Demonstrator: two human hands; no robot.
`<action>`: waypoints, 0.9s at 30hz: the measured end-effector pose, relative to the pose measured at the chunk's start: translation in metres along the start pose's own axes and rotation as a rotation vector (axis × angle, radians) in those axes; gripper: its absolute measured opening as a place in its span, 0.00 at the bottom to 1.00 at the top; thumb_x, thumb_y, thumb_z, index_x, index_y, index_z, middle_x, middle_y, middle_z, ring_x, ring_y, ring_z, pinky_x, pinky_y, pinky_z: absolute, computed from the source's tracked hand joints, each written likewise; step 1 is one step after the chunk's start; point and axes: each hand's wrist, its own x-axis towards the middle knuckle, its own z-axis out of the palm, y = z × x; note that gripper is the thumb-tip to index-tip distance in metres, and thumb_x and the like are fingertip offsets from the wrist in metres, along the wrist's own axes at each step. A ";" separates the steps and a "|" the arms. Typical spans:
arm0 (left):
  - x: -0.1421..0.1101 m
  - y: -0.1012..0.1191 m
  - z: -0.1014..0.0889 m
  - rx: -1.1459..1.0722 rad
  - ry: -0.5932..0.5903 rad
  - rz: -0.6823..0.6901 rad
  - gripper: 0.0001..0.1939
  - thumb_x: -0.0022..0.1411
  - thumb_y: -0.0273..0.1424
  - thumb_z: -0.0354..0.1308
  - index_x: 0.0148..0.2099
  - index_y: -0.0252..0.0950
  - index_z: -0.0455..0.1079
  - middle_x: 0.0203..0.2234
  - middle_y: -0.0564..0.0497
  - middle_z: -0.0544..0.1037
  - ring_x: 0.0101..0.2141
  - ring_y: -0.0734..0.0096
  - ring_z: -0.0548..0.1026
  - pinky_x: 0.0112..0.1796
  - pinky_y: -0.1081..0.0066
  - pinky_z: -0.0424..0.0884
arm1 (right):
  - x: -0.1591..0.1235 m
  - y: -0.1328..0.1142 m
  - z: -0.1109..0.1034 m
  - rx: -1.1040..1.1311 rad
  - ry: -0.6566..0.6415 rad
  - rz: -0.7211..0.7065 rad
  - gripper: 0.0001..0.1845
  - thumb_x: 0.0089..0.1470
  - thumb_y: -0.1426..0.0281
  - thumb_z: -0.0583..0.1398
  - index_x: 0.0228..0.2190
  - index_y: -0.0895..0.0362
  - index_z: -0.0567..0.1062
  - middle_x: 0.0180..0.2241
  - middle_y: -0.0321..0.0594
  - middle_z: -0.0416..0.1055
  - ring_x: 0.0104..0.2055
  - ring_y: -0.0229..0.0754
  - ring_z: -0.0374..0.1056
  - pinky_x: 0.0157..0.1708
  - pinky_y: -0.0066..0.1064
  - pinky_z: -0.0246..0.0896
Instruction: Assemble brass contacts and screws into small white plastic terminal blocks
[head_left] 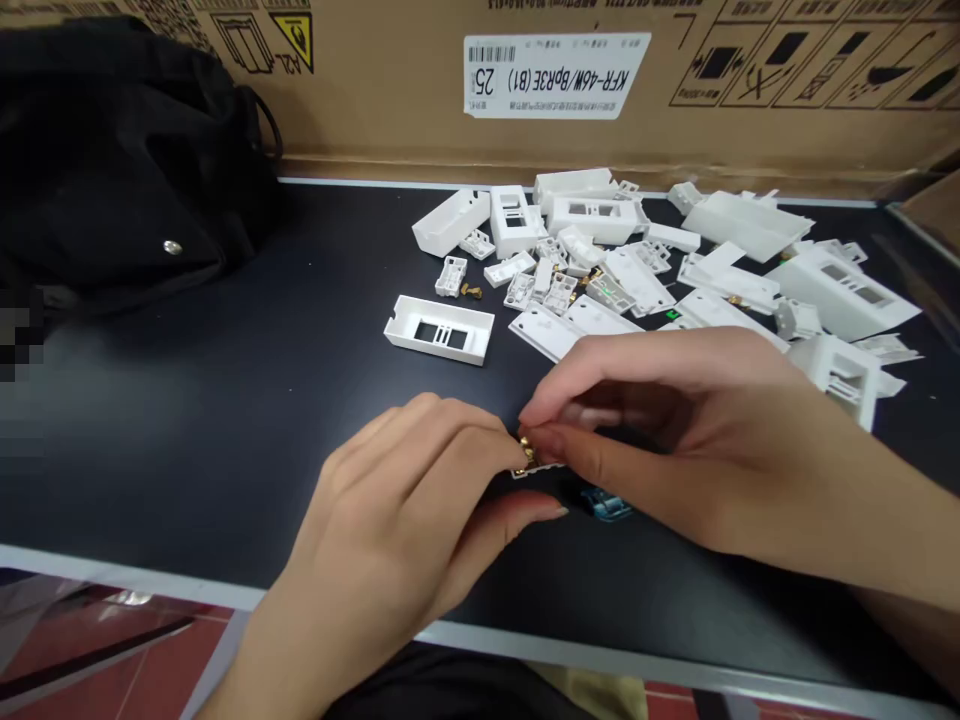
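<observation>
My right hand (675, 430) has thumb and index finger pinched on a small brass contact (527, 450) near the front middle of the table. Under the brass lies a small white plastic part (519, 473), mostly covered by fingers. My left hand (405, 490) steadies this white part with its curled fingertips, its thumb stretched out below. A blue translucent piece (607, 504) lies on the table beneath my right hand. Beyond my hands sits a white rectangular housing (405, 325), its hollow side up, with window cutouts in its floor.
A pile of white housings, flat covers (544, 332) and small inserts (451, 276), with a few brass bits (472, 291), spreads over the back right. A black bag (127, 160) occupies the back left. A large cardboard box (390, 90) stands along the rear edge.
</observation>
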 end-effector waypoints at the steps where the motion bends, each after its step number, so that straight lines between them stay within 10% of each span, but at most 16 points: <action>1: 0.000 0.001 0.000 -0.008 0.019 -0.014 0.08 0.66 0.34 0.65 0.44 0.40 0.70 0.37 0.53 0.80 0.37 0.70 0.77 0.39 0.66 0.74 | 0.000 -0.001 0.003 0.047 0.018 0.004 0.07 0.51 0.83 0.65 0.31 0.60 0.79 0.27 0.31 0.76 0.26 0.30 0.71 0.25 0.17 0.68; 27: 0.002 0.004 -0.003 -0.046 0.146 -0.054 0.04 0.67 0.25 0.63 0.40 0.40 0.74 0.32 0.58 0.81 0.31 0.79 0.79 0.36 0.74 0.77 | -0.007 -0.002 -0.007 -0.421 -0.091 -0.215 0.08 0.57 0.77 0.62 0.33 0.53 0.80 0.27 0.29 0.77 0.27 0.32 0.71 0.29 0.25 0.68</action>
